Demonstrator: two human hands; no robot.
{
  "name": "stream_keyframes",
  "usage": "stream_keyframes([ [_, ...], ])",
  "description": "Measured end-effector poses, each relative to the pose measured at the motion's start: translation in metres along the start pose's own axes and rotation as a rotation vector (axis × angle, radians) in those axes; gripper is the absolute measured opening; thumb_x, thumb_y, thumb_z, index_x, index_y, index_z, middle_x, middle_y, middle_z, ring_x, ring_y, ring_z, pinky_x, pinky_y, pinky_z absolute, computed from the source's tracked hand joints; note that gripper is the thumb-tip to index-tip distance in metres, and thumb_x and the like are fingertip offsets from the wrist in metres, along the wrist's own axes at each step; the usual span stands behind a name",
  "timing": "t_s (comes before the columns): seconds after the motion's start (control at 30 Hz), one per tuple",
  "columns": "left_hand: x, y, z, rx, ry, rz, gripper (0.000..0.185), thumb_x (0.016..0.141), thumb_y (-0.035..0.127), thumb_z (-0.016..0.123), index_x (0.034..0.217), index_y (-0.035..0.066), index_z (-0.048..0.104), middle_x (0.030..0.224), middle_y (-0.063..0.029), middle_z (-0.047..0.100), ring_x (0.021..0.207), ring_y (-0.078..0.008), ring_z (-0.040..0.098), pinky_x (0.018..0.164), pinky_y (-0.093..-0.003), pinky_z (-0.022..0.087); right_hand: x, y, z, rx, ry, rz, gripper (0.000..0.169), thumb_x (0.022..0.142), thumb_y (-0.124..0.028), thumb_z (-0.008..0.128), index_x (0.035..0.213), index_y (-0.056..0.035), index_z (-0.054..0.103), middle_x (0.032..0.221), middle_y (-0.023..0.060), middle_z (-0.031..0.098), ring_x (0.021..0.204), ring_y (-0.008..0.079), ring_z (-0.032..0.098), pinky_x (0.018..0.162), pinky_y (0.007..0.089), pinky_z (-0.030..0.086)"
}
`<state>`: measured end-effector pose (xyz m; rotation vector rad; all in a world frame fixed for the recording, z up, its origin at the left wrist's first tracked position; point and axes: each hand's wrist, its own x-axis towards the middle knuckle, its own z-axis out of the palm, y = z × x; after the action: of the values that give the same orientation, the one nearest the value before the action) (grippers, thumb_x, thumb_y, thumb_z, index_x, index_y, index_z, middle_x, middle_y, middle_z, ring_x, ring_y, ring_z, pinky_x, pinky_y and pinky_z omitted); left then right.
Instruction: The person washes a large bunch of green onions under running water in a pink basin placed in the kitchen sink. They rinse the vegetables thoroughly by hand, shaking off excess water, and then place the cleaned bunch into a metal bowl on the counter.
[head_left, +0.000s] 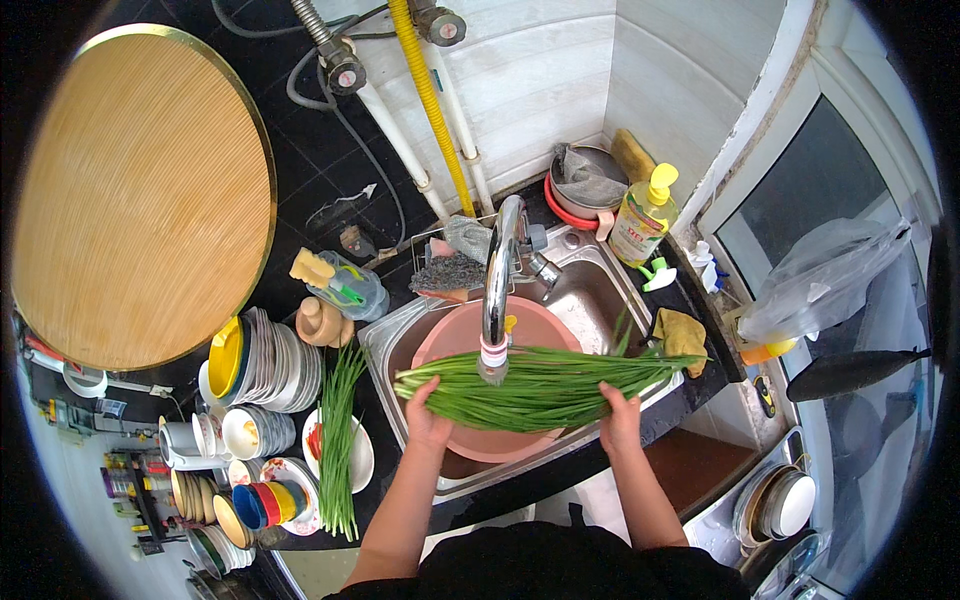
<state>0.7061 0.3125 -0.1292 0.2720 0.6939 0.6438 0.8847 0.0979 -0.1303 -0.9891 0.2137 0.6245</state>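
A large bundle of long green garlic chives lies level across a pink plastic basin, which stands in the stainless steel sink. My left hand grips the pale stem end of the bundle. Toward the leafy end, my right hand holds it from the near side. The chrome faucet arches over the bundle, its spout end just above the leaves; whether water runs is hard to tell. A second, smaller bunch of chives rests on a white oval plate left of the sink.
Stacked plates, bowls and colored cups crowd the left counter below a large round wooden board. Behind the sink is a wire rack with scouring pads. A dish soap bottle and yellow cloth stand at right.
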Motion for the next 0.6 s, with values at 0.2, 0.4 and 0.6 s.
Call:
stream_keyframes([
  [0.2, -0.033, 0.042, 0.002, 0.030, -0.034, 0.154, 0.044, 0.074, 0.003, 0.052, 0.118, 0.003, 0.046, 0.122, -0.0157, 0.049, 0.114, -0.0294, 0.045, 0.100, -0.0426, 0.033, 0.001, 0.047, 0.007, 0.119, -0.143, 0.209, 0.031, 0.074, 0.001, 0.056, 0.105, 0.0005, 0.052, 0.103, 0.0082, 0.058, 0.093, 0.0217, 0.056, 0.082, 0.0344, 0.045],
  [0.4, -0.050, 0.062, -0.004, 0.108, 0.054, 0.211, 0.046, 0.074, 0.005, 0.052, 0.119, 0.003, 0.044, 0.122, -0.0160, 0.049, 0.115, -0.0308, 0.044, 0.101, -0.0441, 0.032, 0.008, 0.067, 0.012, 0.353, -0.087, 0.473, 0.039, 0.078, -0.006, 0.061, 0.115, -0.0045, 0.047, 0.109, 0.0084, 0.054, 0.101, 0.0224, 0.052, 0.086, 0.0365, 0.043],
  [0.6, -0.060, 0.086, -0.013, 0.115, 0.076, 0.278, 0.047, 0.074, 0.004, 0.051, 0.120, 0.002, 0.043, 0.124, -0.0166, 0.047, 0.115, -0.0306, 0.045, 0.100, -0.0434, 0.033, 0.004, 0.089, 0.020, 0.134, -0.136, 0.364, 0.043, 0.078, -0.003, 0.061, 0.118, -0.0040, 0.044, 0.108, 0.0080, 0.056, 0.101, 0.0220, 0.053, 0.085, 0.0349, 0.045],
])
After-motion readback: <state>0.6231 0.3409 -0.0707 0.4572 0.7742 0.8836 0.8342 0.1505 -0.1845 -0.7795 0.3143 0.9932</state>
